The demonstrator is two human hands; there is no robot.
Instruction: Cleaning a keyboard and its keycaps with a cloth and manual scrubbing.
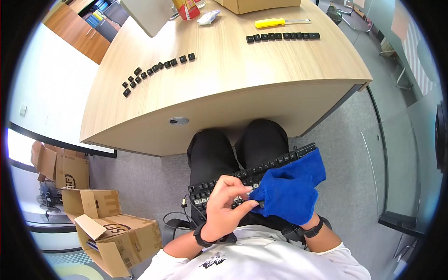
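A black keyboard (200,187) lies across my lap, with bare key switches showing where keycaps are off. Over its left half, my left hand (225,201) is closed, thumb and forefinger bent toward each other. Whatever is between those fingertips is too small to make out. A blue cloth (291,196) covers most of my right hand (310,223) and the keyboard's right part. Its bunched tip meets my left fingertips, and my right fingers are hidden inside it. A cable with a gold-coloured plug (184,202) hangs by the keyboard's left end.
On the wooden desk (224,65) ahead, loose black keycaps (150,72) form a curved row at left, another keycap row (283,36) at right. Beyond are a yellow screwdriver (270,22), a cardboard box (256,4) and a crumpled wrapper (208,17). Open cartons (123,238) stand at left.
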